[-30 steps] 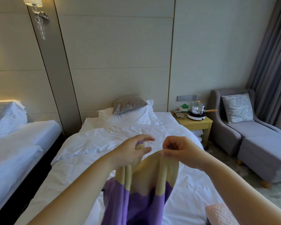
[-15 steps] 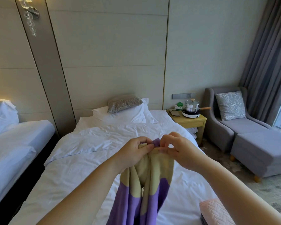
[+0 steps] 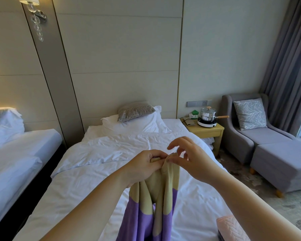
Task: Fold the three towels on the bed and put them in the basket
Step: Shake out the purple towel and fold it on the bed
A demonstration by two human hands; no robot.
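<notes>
A purple and yellow towel hangs doubled over the white bed, held up by its top edge. My left hand is closed around the gathered top corners. My right hand is right beside it, thumb and one finger pinching the yellow corner while the other fingers are spread and lifted. A pink quilted towel lies folded at the bottom right, on something dark of which only a sliver shows. No basket can be made out.
White pillows and a grey cushion lie at the head of the bed. A wooden nightstand with a steel pot stands to the right, then a grey armchair and footstool. A second bed is at left.
The two top corners have come together into my left hand. My right hand has loosened, its fingers now spread. The towel hangs narrower.
</notes>
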